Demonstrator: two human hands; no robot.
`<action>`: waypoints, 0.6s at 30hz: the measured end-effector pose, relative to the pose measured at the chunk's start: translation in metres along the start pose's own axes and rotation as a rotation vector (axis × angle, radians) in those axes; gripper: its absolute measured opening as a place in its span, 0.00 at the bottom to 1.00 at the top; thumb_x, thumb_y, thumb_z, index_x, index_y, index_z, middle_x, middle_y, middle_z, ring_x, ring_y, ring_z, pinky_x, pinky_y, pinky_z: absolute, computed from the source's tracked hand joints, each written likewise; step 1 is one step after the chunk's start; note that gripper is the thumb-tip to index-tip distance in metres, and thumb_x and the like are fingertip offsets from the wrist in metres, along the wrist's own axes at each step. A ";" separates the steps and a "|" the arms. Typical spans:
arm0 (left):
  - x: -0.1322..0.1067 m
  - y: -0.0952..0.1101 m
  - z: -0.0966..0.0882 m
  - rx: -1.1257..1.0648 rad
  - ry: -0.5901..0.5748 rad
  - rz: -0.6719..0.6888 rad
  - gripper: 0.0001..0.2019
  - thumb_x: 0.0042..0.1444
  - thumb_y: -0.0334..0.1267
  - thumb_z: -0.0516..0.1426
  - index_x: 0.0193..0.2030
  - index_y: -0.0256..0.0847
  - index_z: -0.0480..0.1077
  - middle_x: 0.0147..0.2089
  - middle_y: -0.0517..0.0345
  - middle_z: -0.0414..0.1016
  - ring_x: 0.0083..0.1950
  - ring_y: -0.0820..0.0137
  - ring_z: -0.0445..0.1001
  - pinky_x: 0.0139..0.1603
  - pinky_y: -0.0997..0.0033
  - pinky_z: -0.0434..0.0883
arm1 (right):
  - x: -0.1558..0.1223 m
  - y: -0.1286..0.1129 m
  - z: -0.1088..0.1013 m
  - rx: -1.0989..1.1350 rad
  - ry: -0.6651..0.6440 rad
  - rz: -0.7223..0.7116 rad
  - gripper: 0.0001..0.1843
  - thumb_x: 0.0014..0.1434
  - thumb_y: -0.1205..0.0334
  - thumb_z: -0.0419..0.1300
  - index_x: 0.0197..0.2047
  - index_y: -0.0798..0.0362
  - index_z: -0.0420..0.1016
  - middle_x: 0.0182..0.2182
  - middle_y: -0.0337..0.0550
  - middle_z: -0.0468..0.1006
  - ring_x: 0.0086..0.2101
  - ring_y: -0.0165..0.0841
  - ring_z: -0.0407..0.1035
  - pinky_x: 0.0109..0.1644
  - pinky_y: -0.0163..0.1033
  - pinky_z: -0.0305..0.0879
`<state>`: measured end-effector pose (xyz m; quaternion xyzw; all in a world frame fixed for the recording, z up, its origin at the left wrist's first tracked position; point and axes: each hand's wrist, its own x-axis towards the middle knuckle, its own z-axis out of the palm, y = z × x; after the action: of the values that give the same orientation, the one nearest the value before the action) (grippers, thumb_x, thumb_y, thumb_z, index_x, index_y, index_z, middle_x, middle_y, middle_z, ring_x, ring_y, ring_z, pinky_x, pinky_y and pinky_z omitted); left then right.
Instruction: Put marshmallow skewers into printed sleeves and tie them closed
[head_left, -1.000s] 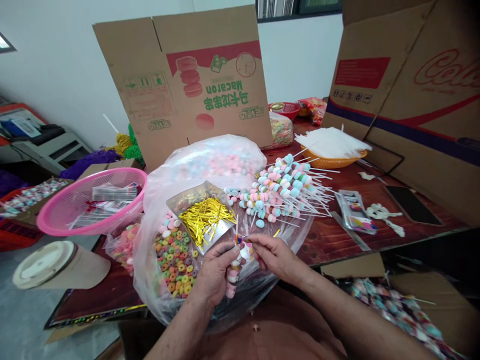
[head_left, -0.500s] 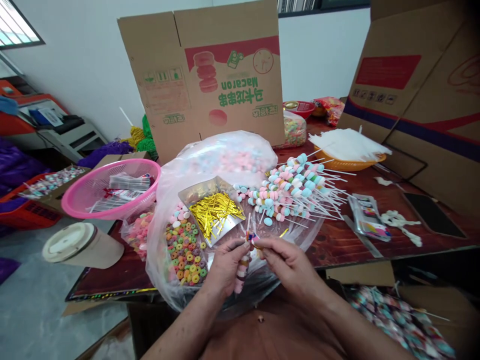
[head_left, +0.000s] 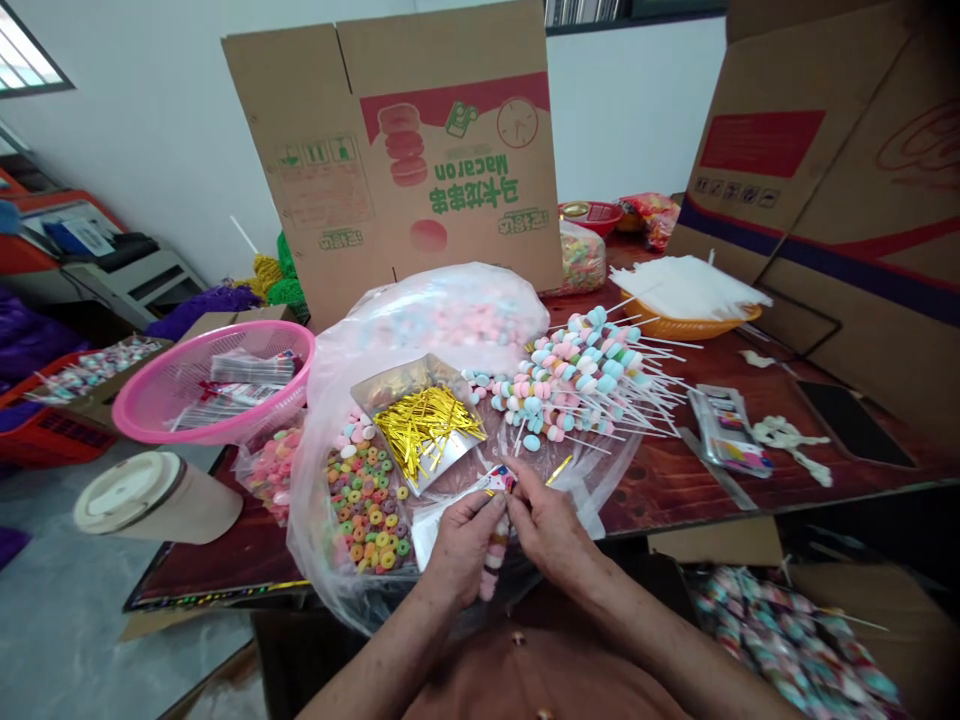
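Note:
My left hand point(head_left: 465, 545) is closed around a wrapped marshmallow candy skewer point(head_left: 493, 572), whose pink, white and brown pieces point down toward me. The wrapper's printed top point(head_left: 502, 478) sticks up above my fingers. My right hand point(head_left: 551, 520) pinches at the neck of that wrapper, touching the left fingertips. A bit of gold shows by my left thumb; most of the neck is hidden by fingers. Beyond my hands stands an open box of gold twist ties point(head_left: 427, 425). One loose gold tie point(head_left: 559, 470) lies to the right.
Ring candies point(head_left: 367, 510) lie in a clear plastic bag at left. Unwrapped candy skewers point(head_left: 585, 375) are piled at right. Around them are a pink basket point(head_left: 124, 415), a lidded cup point(head_left: 187, 500), flat wrappers point(head_left: 727, 430), a phone point(head_left: 855, 422) and a carton point(head_left: 457, 60).
My right hand has drawn in against the left, with its fingers shifted at the wrapper's neck. The skewer has dropped slightly toward me. The view has shifted a little.

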<state>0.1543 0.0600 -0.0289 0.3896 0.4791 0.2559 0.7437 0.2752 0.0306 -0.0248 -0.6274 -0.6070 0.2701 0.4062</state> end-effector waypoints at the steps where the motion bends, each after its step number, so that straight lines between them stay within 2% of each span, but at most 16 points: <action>1: 0.001 0.000 0.001 -0.021 0.039 -0.011 0.23 0.44 0.58 0.58 0.37 0.41 0.65 0.13 0.71 0.58 0.08 0.79 0.53 0.03 0.81 0.54 | -0.001 0.001 0.001 0.032 0.002 -0.001 0.25 0.57 0.66 0.47 0.58 0.58 0.60 0.24 0.39 0.70 0.24 0.30 0.64 0.30 0.34 0.63; 4: 0.002 0.001 0.006 -0.031 0.099 0.013 0.23 0.44 0.58 0.58 0.38 0.42 0.65 0.14 0.71 0.59 0.09 0.78 0.54 0.03 0.81 0.55 | -0.005 0.003 0.005 0.070 0.057 -0.065 0.25 0.58 0.66 0.46 0.59 0.58 0.57 0.25 0.40 0.70 0.25 0.30 0.64 0.31 0.34 0.65; 7: 0.000 0.002 0.007 0.003 0.071 0.060 0.23 0.44 0.58 0.58 0.37 0.40 0.66 0.13 0.72 0.58 0.09 0.79 0.53 0.03 0.82 0.54 | -0.006 0.006 0.007 0.001 0.116 -0.150 0.24 0.59 0.66 0.45 0.59 0.59 0.58 0.25 0.41 0.70 0.26 0.32 0.66 0.34 0.37 0.66; 9: -0.001 0.002 0.007 0.017 0.045 0.090 0.24 0.43 0.58 0.59 0.38 0.40 0.67 0.13 0.72 0.56 0.08 0.79 0.53 0.03 0.82 0.53 | -0.007 0.007 0.009 -0.005 0.111 -0.186 0.24 0.59 0.67 0.45 0.59 0.57 0.58 0.25 0.42 0.70 0.28 0.32 0.67 0.36 0.38 0.66; 11: -0.003 0.004 0.006 0.022 0.039 0.099 0.24 0.43 0.57 0.59 0.38 0.39 0.68 0.12 0.73 0.56 0.09 0.79 0.53 0.04 0.83 0.53 | -0.007 0.009 0.012 0.051 0.124 -0.168 0.24 0.59 0.66 0.46 0.59 0.55 0.56 0.26 0.41 0.71 0.28 0.32 0.67 0.36 0.38 0.66; 14: -0.006 0.009 0.003 -0.025 0.044 0.083 0.22 0.43 0.56 0.60 0.36 0.40 0.67 0.13 0.72 0.57 0.09 0.80 0.54 0.05 0.84 0.51 | -0.008 0.011 0.013 0.255 0.185 0.001 0.25 0.58 0.62 0.51 0.58 0.55 0.55 0.24 0.37 0.70 0.26 0.30 0.66 0.33 0.35 0.65; 16: -0.007 0.013 -0.001 -0.090 -0.001 0.057 0.20 0.42 0.54 0.62 0.32 0.40 0.66 0.13 0.71 0.59 0.09 0.80 0.54 0.05 0.84 0.50 | -0.009 0.009 0.007 0.364 0.103 0.083 0.21 0.59 0.58 0.53 0.54 0.55 0.61 0.22 0.35 0.68 0.23 0.28 0.64 0.28 0.33 0.63; 18: -0.007 0.016 -0.006 -0.173 -0.118 -0.020 0.19 0.39 0.50 0.65 0.29 0.39 0.66 0.14 0.68 0.62 0.11 0.79 0.57 0.07 0.83 0.53 | -0.007 0.003 -0.006 0.357 -0.049 0.026 0.15 0.58 0.56 0.54 0.46 0.55 0.69 0.22 0.36 0.69 0.23 0.28 0.63 0.28 0.32 0.61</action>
<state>0.1457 0.0659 -0.0131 0.3334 0.4145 0.2655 0.8041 0.2806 0.0226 -0.0252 -0.5464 -0.5510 0.3940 0.4926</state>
